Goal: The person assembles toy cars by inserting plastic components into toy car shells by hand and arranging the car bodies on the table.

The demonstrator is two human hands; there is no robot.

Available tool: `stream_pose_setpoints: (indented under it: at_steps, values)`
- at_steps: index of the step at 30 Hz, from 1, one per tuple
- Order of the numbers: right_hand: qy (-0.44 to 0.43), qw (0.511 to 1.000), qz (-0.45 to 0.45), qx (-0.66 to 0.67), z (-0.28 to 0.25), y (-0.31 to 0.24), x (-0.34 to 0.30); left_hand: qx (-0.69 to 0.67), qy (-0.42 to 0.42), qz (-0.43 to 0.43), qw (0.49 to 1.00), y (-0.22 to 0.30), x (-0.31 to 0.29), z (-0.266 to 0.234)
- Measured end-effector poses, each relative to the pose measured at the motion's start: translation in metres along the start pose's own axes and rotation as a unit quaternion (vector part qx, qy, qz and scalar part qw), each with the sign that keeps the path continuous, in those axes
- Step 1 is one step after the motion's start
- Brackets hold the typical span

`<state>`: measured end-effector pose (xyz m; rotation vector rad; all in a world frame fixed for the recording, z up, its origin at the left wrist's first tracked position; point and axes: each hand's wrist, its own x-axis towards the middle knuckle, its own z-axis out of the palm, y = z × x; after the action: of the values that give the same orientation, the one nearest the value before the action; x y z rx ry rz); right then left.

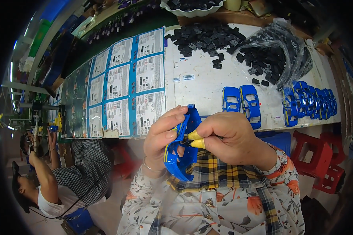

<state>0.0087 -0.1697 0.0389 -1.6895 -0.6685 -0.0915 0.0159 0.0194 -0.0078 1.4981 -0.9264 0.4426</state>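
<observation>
My left hand (pixel 161 131) is closed round a blue toy car body shell (pixel 179 166), held up in front of my chest with its hollow inside facing my right hand. My right hand (pixel 229 137) reaches into the shell from the right. Yellow finger covers (pixel 196 140) sit on its thumb and forefinger, which are pinched together. A small black part (pixel 189 143) shows at these fingertips, mostly hidden by them and by the shell. On the table just beyond my right hand lie two more blue car shells (pixel 250 102), side by side.
Loose black parts (pixel 208 39) are heaped at the table's back, some spilling from a clear plastic bag (pixel 288 51). A row of blue shells (pixel 312 100) stands at right. Printed card sheets (pixel 125 78) cover the left. Red stools (pixel 312 154) stand at right; another person (pixel 55 192) sits at left.
</observation>
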Motion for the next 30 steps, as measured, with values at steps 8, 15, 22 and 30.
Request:
stream_pose_setpoints:
  at_steps: [8,15,22,30]
  values:
    - [0.004,0.996,-0.067,-0.059,0.002,-0.001,0.001,0.008,-0.01,0.005,1.0,0.0,0.003,-0.001]
    - [-0.001,0.991,-0.098,-0.086,0.0,-0.007,0.004,0.023,-0.04,-0.026,0.999,0.004,0.006,-0.005]
    - [-0.023,0.98,-0.134,-0.148,0.003,-0.007,0.002,-0.03,-0.023,-0.007,0.999,-0.004,0.003,-0.005]
    - [-0.166,0.967,-0.093,-0.167,-0.003,-0.019,0.011,-0.053,0.011,-0.065,0.996,-0.004,-0.007,-0.001]
